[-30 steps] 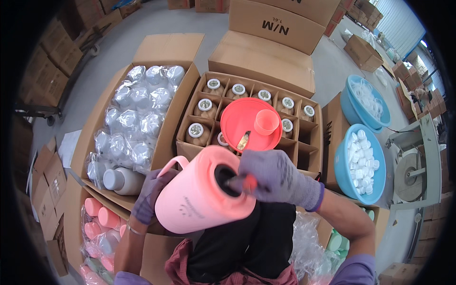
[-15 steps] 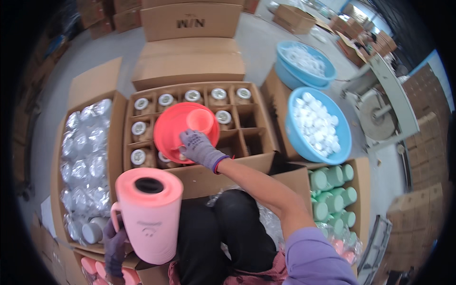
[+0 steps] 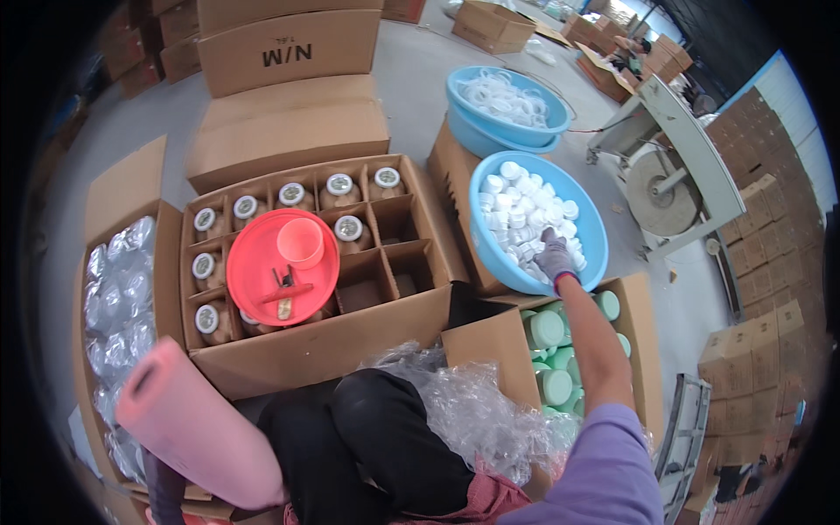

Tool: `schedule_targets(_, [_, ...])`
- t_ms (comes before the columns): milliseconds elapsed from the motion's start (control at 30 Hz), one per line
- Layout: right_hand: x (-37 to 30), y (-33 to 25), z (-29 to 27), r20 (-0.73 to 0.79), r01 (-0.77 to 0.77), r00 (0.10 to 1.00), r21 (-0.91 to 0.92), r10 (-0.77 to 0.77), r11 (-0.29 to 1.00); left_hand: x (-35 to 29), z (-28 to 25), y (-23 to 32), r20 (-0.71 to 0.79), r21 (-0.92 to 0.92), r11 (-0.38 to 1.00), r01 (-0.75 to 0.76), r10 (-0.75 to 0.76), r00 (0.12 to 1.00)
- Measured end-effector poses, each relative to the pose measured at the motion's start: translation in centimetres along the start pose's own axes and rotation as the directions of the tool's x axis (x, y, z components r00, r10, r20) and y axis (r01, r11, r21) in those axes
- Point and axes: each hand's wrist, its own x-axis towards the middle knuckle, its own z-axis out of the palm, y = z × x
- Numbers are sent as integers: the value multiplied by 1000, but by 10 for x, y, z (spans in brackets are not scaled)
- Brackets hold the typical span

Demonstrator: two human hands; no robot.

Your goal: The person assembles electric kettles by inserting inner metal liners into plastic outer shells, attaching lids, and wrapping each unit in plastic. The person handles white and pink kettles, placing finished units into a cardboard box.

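Observation:
My left hand (image 3: pixel 164 484), in a dark glove and cut off by the lower edge, holds a pink pitcher (image 3: pixel 199 429) that leans toward the left, its top blurred. Over at the right, my right hand (image 3: pixel 556 258) in a grey glove reaches among the white plastic caps (image 3: pixel 525 206) in a light-blue basin (image 3: pixel 595 254). Its fingers look stretched out and touch the caps. A red round tray (image 3: pixel 248 254) lies on the partitioned carton (image 3: pixel 324 354), bearing a pink cup (image 3: pixel 300 242), a red-handled tool (image 3: pixel 287 292) and a small tan piece.
White-lidded jars (image 3: pixel 339 185) stand in the carton's compartments. Clear-wrapped goods (image 3: pixel 127 289) fill a box at left; green lidded containers (image 3: pixel 547 330) fill one at right. Clear plastic film (image 3: pixel 455 402) lies beside my knees. Another blue basin (image 3: pixel 512 136) holds clear rings. A grey machine (image 3: pixel 691 166) stands farther right.
My right hand has left the red tray and moved right into the basin of caps. The pitcher in my left hand has dropped lower left and tilted. The view has turned right.

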Motion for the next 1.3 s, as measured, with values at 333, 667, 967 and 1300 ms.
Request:
schedule_targets(333, [-274,-273,-120,-295,432,625,902,-723,6,-21,-9,1,-87,-495,853,-166,141,986])
schedule_targets(667, [-333,-356,-112,-767,927,333,372,-548,43,-41,96,127,23,-944,-325,51,89,996])
schedule_targets(967, [-310,-389,-70,-498,520,629,840,-596,-154,-19,133,122,-22,-889,-458,5,53,998])
schedule_targets(1300, [-156,-382,86,-240,701,705,90,-668,708,29,127,80,-59,-934,-352,-68,-37,998])
